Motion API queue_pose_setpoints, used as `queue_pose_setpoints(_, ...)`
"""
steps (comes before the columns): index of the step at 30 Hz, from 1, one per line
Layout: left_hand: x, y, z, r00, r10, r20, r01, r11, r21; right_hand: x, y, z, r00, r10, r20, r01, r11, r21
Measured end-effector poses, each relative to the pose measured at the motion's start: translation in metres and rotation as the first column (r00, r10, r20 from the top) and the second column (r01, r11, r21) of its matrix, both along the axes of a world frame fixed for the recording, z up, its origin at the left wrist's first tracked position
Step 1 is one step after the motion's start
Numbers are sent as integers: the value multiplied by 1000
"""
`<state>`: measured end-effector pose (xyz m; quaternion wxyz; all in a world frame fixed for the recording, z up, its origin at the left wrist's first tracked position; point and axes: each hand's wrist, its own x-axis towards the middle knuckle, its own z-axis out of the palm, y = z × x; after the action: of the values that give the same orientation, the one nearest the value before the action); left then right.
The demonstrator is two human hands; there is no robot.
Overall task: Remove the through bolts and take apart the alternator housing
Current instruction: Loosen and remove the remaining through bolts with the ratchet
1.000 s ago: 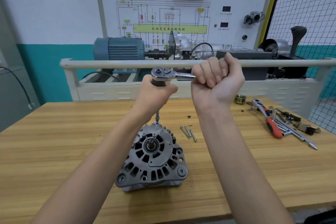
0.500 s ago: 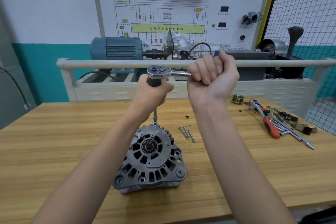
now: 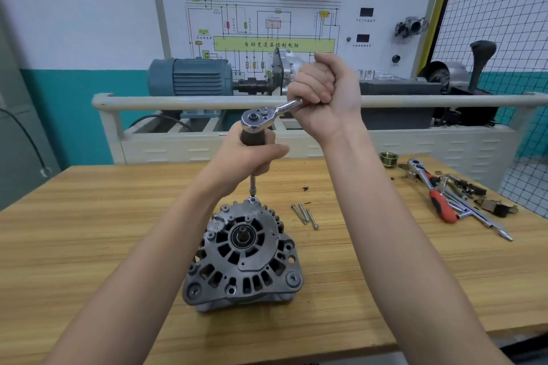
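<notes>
Swung away toward the far edge of the bench, the right hand [image 3: 324,95] grips the ratchet [image 3: 268,114] handle, while left hand [image 3: 252,154] fingers [image 3: 274,151] clasp the vertical extension [image 3: 252,187] above the alternator [image 3: 244,255] bolt.

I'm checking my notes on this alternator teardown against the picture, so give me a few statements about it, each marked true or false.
1. The right hand grips the ratchet handle. True.
2. The left hand rests flat on the alternator. False: it grips the dark extension grip under the ratchet head.
3. Three removed bolts lie on the table right of the alternator. True.
4. The red-handled ratchet is in use. False: it lies on the table at the right.
</notes>
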<state>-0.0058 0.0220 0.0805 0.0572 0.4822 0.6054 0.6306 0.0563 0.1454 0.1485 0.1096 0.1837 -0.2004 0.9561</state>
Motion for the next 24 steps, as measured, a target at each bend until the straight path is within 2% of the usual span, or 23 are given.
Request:
queue_pose_setpoints(2,-1,4,-1,995,74,65,-79,994,77,7,-5,-10,991,-129,-36,125,989,-79)
queue_pose_setpoints(5,-2,10,-3,968,196,156,-222,961,168,23,-24,-32,919,-369,-140,354,927,-123)
queue_pose_setpoints(7,-1,13,-6,962,229,147,-254,949,185,31,-30,-39,884,-433,-179,415,901,-130)
queue_pose_setpoints(10,-2,8,-8,981,184,57,-190,973,133,29,-18,-29,931,-330,-157,318,943,-95)
queue_pose_setpoints(15,-4,-2,-2,999,-14,-53,14,1000,-4,3,3,-4,1000,17,1,-17,1000,-11)
queue_pose_setpoints(18,-2,2,-2,999,6,-45,-7,1000,-6,-4,5,-1,997,72,38,-71,997,-28)
queue_pose_setpoints(21,-1,7,-3,995,96,33,-98,993,71,7,-2,-13,995,-91,-37,86,990,-110)
queue_pose_setpoints(24,0,10,-4,966,223,130,-241,960,140,25,-22,-34,919,-360,-161,344,931,-122)
